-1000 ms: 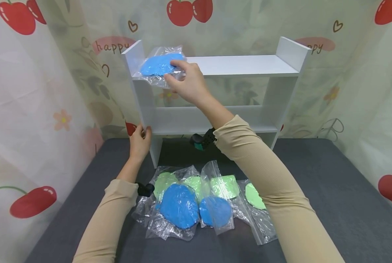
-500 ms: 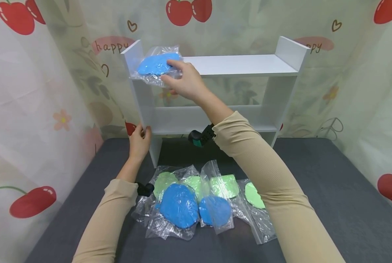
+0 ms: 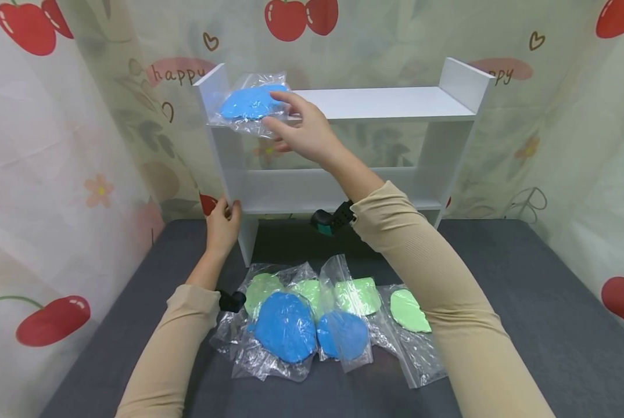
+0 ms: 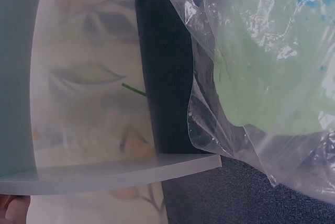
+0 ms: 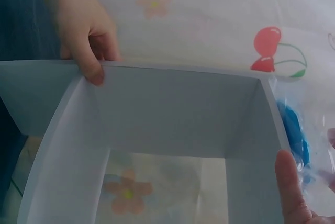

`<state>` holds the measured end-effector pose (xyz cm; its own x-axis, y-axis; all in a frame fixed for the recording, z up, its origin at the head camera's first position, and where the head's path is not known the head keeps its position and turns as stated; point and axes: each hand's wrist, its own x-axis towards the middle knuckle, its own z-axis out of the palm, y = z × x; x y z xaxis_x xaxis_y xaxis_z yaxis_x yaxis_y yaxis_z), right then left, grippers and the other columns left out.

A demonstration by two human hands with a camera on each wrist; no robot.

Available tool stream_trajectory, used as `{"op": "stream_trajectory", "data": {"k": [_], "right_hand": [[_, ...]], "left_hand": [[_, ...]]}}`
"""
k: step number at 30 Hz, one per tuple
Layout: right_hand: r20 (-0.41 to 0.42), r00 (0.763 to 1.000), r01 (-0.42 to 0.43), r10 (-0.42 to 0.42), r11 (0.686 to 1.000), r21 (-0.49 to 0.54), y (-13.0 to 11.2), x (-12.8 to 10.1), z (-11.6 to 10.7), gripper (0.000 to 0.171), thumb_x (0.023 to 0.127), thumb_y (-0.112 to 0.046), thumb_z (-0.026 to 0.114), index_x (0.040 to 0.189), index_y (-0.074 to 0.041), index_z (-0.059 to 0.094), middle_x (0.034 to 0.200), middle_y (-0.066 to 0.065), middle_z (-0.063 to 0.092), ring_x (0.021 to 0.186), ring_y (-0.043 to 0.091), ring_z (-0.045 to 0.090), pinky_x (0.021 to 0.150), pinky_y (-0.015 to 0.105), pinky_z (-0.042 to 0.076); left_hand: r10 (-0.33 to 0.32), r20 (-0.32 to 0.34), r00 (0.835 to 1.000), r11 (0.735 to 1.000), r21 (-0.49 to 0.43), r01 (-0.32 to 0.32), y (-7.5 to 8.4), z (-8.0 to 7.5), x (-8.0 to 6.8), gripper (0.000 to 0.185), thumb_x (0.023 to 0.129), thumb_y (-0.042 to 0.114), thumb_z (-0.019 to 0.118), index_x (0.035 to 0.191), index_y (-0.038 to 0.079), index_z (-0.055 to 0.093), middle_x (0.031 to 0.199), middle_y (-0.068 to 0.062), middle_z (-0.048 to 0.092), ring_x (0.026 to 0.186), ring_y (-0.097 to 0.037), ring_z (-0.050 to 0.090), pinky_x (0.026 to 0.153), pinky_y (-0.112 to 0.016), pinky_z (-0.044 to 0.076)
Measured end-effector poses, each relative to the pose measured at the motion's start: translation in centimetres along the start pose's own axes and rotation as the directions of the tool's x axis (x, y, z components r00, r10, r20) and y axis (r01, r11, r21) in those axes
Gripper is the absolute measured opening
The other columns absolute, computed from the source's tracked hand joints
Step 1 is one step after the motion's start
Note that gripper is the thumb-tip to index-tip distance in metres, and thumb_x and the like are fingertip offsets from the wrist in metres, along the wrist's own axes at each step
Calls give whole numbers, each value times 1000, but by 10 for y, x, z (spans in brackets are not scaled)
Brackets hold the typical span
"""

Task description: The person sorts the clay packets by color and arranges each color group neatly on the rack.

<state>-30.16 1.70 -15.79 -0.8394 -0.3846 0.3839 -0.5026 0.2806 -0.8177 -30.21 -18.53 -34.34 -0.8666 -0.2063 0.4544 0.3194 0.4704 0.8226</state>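
Note:
A clear plastic bag with a flat blue clay-like lump lies on the left end of the top board of a white shelf unit. My right hand is at the bag's right edge, thumb and fingers spread apart; the bag lies flat on the board. In the right wrist view a fingertip shows by the board's edge, near the blue lump. Lower down, my left hand grips the front edge of the unit's left side panel, its thumb on the inner face.
In front of the unit, several clear bags with blue lumps and green lumps lie partly overlapping on the dark tabletop. A printed curtain hangs behind and at both sides. A thin cable is at the back right.
My right hand has loosened from the bag and drawn slightly right, its fingers wider apart. The bag stays on the top board. My left hand has not moved.

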Motion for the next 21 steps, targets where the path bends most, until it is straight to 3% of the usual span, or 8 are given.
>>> {"op": "stream_trajectory", "data": {"k": [5,14,21], "right_hand": [[-24,1000,4,-2,997,74,5,-9,-7,52,91,-20,59,140,-18,42,135,11,46,92,20,66,75,28,57],[-41,999,36,-32,995,94,13,-32,-20,47,92,-18,57,137,-19,45,131,9,49,88,21,67,77,31,57],[27,998,46,-48,997,65,23,-57,-28,47,93,-17,56,138,-18,44,126,10,51,86,20,68,76,33,57]], "left_hand": [[3,-3,1000,1000,-2,-3,2,0,-1,39,98,14,44,134,1,47,135,-23,50,120,-41,52,97,-49,46],[-5,-4,1000,1000,-9,5,1,0,-1,40,98,15,45,136,3,46,136,-22,50,120,-40,53,96,-49,46],[-11,-3,1000,1000,-3,11,-1,0,0,40,98,15,45,136,4,46,136,-21,50,120,-40,53,96,-49,47]]}}
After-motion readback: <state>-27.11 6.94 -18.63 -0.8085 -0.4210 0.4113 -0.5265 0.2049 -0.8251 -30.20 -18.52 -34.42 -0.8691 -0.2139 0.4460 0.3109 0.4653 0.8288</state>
